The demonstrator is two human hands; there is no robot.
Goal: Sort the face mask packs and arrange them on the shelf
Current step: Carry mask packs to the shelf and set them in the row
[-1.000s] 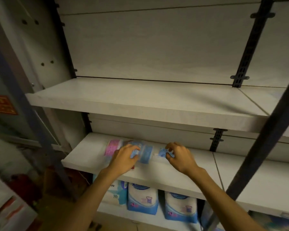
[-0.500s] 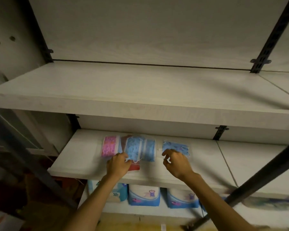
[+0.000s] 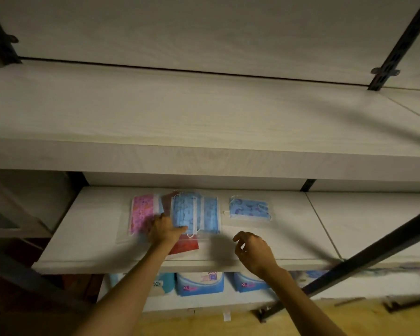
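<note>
Nearest the camera, two bare forearms reach up and in over the front lip of the middle shelf [image 3: 87, 238]; the right hand [image 3: 255, 251] hovers just above the shelf edge, fingers loosely curled and apart, holding nothing; the left hand [image 3: 165, 229] is further in, resting on the overlapping pile, and whether its fingertips pinch a pack or merely press I cannot tell, as the back of the hand hides them; under its wrist a red pack [image 3: 184, 246] pokes toward the shelf front; just left of it lies the pink mask pack [image 3: 142, 214], long axis running front to back; just right of its thumb sits the blue mask pack [image 3: 183, 212], overlapping a second blue pack [image 3: 210, 214] beside it, both also lengthwise front to back; a dark reddish pack corner [image 3: 167, 202] peeks out behind them. Off to the right, apart from the pile, the patterned blue pack [image 3: 249, 209] lies alone with its long axis side to side; it sits directly beyond the right hand, so that hand looks the nearer one for it, while the pile belongs to the left. Sorting looks part done, I'd judge; the pile is mixed in colour. Above, the upper shelf [image 3: 204, 132] looms; below, blue XL bags [image 3: 199, 283] stand in a row.
</note>
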